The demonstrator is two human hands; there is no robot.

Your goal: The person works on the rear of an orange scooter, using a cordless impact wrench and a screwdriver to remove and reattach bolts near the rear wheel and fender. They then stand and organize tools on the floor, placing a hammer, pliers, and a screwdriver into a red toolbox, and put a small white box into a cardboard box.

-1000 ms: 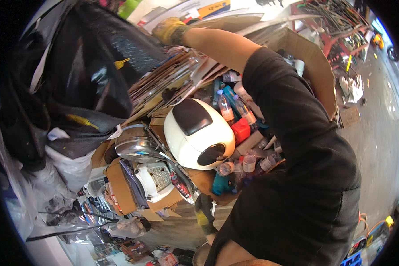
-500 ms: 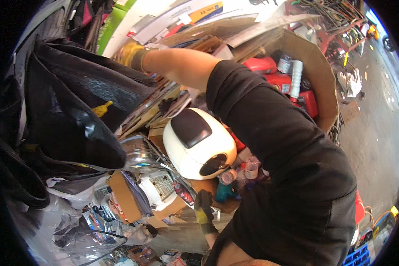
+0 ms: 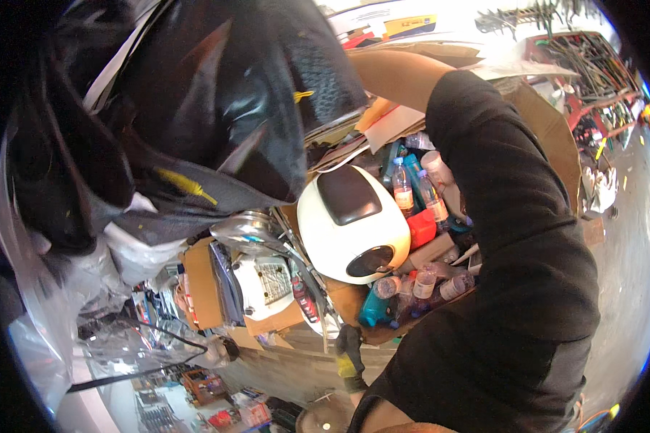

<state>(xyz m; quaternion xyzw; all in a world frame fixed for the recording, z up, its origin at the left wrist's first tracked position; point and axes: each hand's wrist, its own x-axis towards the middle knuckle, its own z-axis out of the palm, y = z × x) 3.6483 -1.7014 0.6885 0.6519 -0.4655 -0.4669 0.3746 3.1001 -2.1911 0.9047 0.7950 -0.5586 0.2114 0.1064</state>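
My right arm (image 3: 520, 195), in a black sleeve, reaches across to the far side of a big cardboard box. Its hand is hidden behind a large, shiny black leather-like sheet (image 3: 217, 94) with yellow marks, so its fingers do not show. My left hand (image 3: 349, 353), in a dark and yellow glove, is low at the box's near edge. Its fingers look curled closed, but what they hold, if anything, does not show. Between the arms sits a white rounded plastic casing (image 3: 339, 242) with a dark panel and a round dark opening.
Plastic bottles (image 3: 403, 189) and a red container (image 3: 422, 229) lie in the cardboard box (image 3: 552, 137). Left of it are a shiny metal bowl-like piece (image 3: 249, 229), a white plastic frame (image 3: 263, 285) and clear plastic sheeting (image 3: 50, 317). A red rack (image 3: 581, 79) stands far right.
The black sheet has risen and shifted right, covering my right hand, whose glove showed before. My view has shifted, and more bottles show in the box. My left hand stays near the box edge.
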